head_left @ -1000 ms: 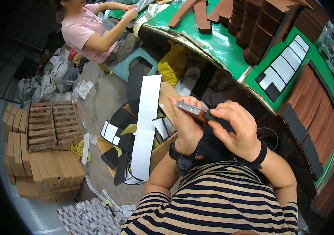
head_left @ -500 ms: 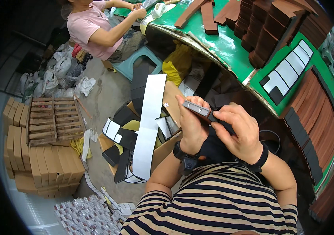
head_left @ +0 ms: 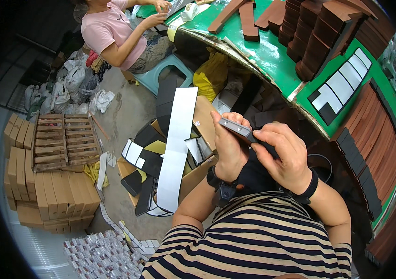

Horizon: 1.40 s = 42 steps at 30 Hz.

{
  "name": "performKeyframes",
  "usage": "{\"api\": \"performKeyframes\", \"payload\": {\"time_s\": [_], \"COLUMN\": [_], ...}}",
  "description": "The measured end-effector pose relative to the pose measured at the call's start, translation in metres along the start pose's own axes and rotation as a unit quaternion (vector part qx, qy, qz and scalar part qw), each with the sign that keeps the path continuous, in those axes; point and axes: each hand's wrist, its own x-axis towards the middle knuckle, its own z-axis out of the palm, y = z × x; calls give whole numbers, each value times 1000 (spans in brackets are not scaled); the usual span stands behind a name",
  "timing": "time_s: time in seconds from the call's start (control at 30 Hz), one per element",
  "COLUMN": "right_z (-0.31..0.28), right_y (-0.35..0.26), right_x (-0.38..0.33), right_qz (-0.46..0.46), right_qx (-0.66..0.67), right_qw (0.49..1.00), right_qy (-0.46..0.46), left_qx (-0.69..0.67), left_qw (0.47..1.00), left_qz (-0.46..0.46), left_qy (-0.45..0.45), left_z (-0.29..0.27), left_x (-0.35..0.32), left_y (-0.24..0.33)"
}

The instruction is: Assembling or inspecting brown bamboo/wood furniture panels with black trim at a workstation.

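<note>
Both my hands hold one small flat grey and black strip piece (head_left: pixel 236 129) close to my chest. My left hand (head_left: pixel 228 148) grips its left end with the thumb on top. My right hand (head_left: pixel 281 153) pinches its right, black end from above. Each wrist wears a black band. Below the hands is my striped shirt (head_left: pixel 254 242). A long white strip (head_left: pixel 176 146) hangs over an open cardboard box (head_left: pixel 193 176) of black and white pieces just left of my left hand.
A green curved table (head_left: pixel 272 56) carries stacks of brown boxes (head_left: pixel 319 37) and a black and white panel (head_left: pixel 339 86). A seated person in a pink shirt (head_left: pixel 109 32) works at its far end. Cardboard stacks (head_left: pixel 49 186) and a wooden pallet (head_left: pixel 63 142) stand on the floor to the left.
The view has shifted slightly; my hands keep hold of the small piece, with the fingers adjusted along it. The seated person has moved their hands on the table.
</note>
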Motion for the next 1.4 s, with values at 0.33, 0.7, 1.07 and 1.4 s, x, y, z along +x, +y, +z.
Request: {"api": "performKeyframes", "payload": {"time_s": [0.33, 0.7, 1.07, 1.4], "right_z": [1, 0, 3, -8], "right_y": [-2, -4, -5, -6], "right_x": [-1, -5, -7, -6], "right_qz": [7, 16, 81, 45], "right_qx": [4, 8, 34, -17], "right_qw": [1000, 1000, 996, 999], "right_qy": [11, 20, 11, -21], "left_qx": [15, 15, 3, -19], "left_qw": [1000, 999, 1000, 1000], "left_qz": [16, 30, 26, 8], "left_qy": [14, 0, -2, -2], "left_z": [5, 9, 7, -10], "left_x": [-3, -7, -6, 6], "left_y": [0, -3, 1, 5]}}
